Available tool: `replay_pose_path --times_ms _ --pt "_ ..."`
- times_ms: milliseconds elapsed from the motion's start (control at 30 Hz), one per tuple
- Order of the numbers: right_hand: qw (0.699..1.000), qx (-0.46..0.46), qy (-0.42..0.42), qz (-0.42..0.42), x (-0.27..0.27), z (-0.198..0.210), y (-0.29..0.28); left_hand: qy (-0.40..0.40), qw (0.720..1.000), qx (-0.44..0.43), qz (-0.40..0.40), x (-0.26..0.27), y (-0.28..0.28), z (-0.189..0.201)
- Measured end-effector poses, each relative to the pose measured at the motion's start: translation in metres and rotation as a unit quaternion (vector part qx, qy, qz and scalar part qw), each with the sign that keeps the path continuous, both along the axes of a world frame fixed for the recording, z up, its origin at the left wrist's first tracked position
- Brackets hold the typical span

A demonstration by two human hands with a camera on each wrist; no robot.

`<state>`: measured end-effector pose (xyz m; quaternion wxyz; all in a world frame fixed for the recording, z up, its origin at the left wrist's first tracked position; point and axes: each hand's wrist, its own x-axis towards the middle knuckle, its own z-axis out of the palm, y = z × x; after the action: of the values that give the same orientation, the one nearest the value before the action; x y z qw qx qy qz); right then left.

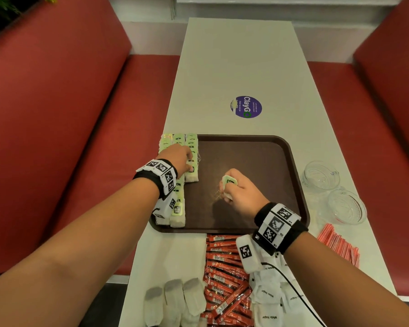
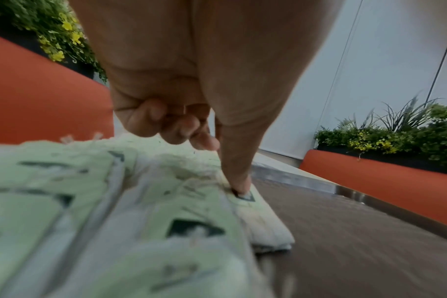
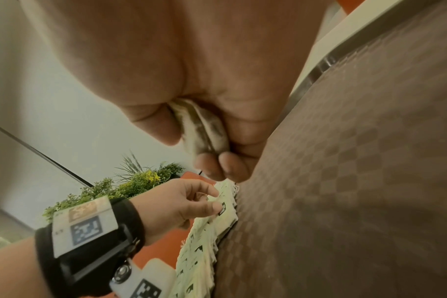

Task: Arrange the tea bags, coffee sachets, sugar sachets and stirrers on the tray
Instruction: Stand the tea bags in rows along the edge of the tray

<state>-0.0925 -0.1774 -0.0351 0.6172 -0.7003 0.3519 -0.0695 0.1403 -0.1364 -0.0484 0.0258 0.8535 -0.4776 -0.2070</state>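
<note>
Our right grip (image 1: 236, 187) is closed around a small bunch of tea bags (image 1: 229, 182), fingers curled over them just above the bare middle of the brown tray (image 1: 291, 161). Our left grip (image 1: 178, 159) rests on the rows of tea bags (image 1: 191, 147) lined along the tray's left side, one fingertip (image 2: 239, 186) pressing down a green tag while the other fingers curl in, holding nothing. To do this step well, we judge it best to keep that fingertip pinning the row's near end so it cannot slide, then lay the held bags down one by one, overlapped, tags up. Three loose tea bags (image 1: 172, 300), the coffee sachets (image 1: 224, 274), sugar sachets (image 1: 269, 300) and stirrers (image 1: 338, 246) wait on the table (image 1: 234, 55).
</note>
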Motion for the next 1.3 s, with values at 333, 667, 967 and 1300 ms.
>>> replay_pose_path --times_ms 333,667,967,1300 --pt "0.995 -0.089 0.019 0.037 -0.003 -0.004 -0.002 -0.053 0.998 0.045 0.012 -0.02 -0.014 -0.01" --pt "0.998 -0.059 0.006 0.003 -0.001 0.002 -0.003 0.057 0.991 -0.117 -0.006 -0.029 0.001 0.02" --pt "0.997 -0.082 -0.005 -0.008 0.005 0.003 0.001 0.167 0.946 -0.218 -0.171 -0.054 0.037 0.056" --pt "0.996 -0.076 -0.005 -0.054 0.001 0.001 0.0 0.096 0.974 -0.198 -0.046 -0.026 0.035 0.044"
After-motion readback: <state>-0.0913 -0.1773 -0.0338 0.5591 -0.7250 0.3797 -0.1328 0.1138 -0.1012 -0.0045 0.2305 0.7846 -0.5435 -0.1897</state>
